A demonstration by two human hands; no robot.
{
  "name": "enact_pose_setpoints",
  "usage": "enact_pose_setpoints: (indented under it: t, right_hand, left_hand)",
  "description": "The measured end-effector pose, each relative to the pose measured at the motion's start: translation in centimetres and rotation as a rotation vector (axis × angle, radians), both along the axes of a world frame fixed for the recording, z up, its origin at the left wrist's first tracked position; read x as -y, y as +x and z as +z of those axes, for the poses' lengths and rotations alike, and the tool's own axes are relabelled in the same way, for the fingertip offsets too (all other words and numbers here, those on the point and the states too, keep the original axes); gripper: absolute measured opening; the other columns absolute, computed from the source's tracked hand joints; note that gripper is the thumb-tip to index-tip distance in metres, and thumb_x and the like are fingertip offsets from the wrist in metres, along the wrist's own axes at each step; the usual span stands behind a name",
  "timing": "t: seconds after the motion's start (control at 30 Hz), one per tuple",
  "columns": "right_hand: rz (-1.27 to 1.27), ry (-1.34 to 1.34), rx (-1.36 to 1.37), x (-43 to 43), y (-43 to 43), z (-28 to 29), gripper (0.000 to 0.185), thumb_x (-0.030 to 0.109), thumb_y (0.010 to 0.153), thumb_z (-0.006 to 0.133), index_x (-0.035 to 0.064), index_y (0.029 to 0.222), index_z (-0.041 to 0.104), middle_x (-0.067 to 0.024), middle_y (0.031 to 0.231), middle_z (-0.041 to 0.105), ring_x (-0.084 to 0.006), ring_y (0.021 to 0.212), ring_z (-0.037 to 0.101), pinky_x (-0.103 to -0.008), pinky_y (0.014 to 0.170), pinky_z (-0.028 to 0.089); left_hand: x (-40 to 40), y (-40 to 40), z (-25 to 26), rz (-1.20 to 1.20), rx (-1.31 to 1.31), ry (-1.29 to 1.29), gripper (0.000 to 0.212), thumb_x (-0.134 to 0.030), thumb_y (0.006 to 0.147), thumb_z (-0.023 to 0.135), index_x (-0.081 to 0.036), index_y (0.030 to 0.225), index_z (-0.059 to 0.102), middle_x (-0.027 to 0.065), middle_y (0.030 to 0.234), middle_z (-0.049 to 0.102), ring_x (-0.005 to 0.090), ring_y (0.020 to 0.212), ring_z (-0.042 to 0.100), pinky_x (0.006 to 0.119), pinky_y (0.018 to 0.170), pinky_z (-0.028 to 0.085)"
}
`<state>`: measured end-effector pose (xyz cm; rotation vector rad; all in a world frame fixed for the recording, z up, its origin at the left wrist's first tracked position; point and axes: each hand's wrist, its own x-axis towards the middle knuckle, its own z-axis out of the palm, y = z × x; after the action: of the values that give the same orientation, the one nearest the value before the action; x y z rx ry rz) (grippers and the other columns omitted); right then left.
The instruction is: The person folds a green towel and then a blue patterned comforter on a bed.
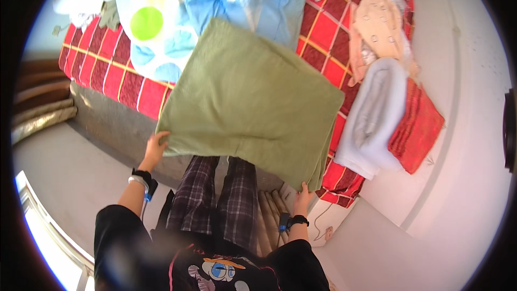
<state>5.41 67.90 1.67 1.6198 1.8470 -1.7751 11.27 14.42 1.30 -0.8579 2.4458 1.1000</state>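
Note:
A green cloth (250, 101), laid out roughly square and folded in layers at its right edge, spreads over the near side of the bed. My left hand (155, 148) grips its near left corner. At the near right corner, my right hand (303, 197) pinches the layered edge between thumb and fingers. The near edge of the cloth hangs between my hands, above my legs. Beneath its far part are a blue cloth (278, 20) and a white cloth with coloured dots (161, 40).
The bed has a red checked cover (323, 28). On its right lie a folded white blanket (373, 117), a folded red cloth (420, 129) and a peach garment (377, 24). A ribbed radiator-like object (268, 220) stands beside my legs, and a cable hangs near the bed's corner.

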Motion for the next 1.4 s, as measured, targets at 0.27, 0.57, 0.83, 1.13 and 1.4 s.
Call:
enact_pose_setpoints:
  t: [0.27, 0.57, 0.83, 1.13, 1.4]
  right_hand:
    - [0.028, 0.147, 0.119, -8.4, 1.8, -13.3, 0.039, 0.029, 0.078, 0.058, 0.0085, 0.107, 0.042, -0.0069, 0.104, 0.046, -0.0205, 0.097, 0.047, -0.0365, 0.083, 0.037]
    - [0.217, 0.141, 0.188, -9.4, -4.1, -13.0, 0.046, 0.041, 0.082, 0.052, 0.0013, 0.104, 0.047, -0.0064, 0.104, 0.048, -0.0176, 0.094, 0.044, -0.0276, 0.080, 0.035]
    - [0.523, -0.008, 0.178, -8.7, -7.2, -11.8, 0.055, 0.034, 0.082, 0.057, -0.0001, 0.121, 0.041, -0.0098, 0.117, 0.049, -0.0196, 0.104, 0.047, -0.0312, 0.088, 0.037]
    - [0.278, -0.488, -0.005, -3.3, -9.8, -2.5, 0.053, 0.028, 0.080, 0.055, 0.0032, 0.124, 0.037, -0.0121, 0.121, 0.046, -0.0274, 0.106, 0.048, -0.0392, 0.088, 0.041]
    - [1.018, -0.483, -0.047, 26.2, -16.7, 7.3, 0.058, 0.012, 0.072, 0.064, -0.0012, 0.121, 0.037, -0.0115, 0.107, 0.052, -0.0191, 0.097, 0.051, -0.0327, 0.082, 0.042]
  left_hand:
    - [-14.9, -10.2, -4.8, -0.451, -0.088, -0.418, 0.059, -0.017, 0.076, 0.056, 0.000, 0.127, 0.031, 0.0180, 0.135, 0.026, 0.0354, 0.125, 0.023, 0.048, 0.102, 0.017]
    - [-30.1, -10.4, -11.4, -0.954, -0.183, -0.325, 0.058, -0.038, 0.087, 0.040, -0.011, 0.135, 0.023, 0.0078, 0.141, 0.017, 0.0244, 0.130, 0.016, 0.050, 0.103, 0.014]
    - [-26.0, -8.0, -10.5, -0.966, -0.259, -0.127, 0.056, -0.034, 0.086, 0.043, -0.007, 0.133, 0.026, 0.0082, 0.140, 0.021, 0.0245, 0.130, 0.016, 0.045, 0.105, 0.014]
    - [-22.1, -4.7, -10.7, -0.649, -0.337, -0.099, 0.051, -0.007, 0.075, 0.052, -0.003, 0.124, 0.039, 0.0132, 0.136, 0.029, 0.0258, 0.128, 0.024, 0.044, 0.105, 0.019]
    - [-19.3, -2.6, -11.7, -0.720, -0.395, 0.214, 0.049, -0.020, 0.077, 0.052, 0.000, 0.120, 0.041, 0.0145, 0.131, 0.035, 0.0270, 0.126, 0.026, 0.040, 0.106, 0.018]
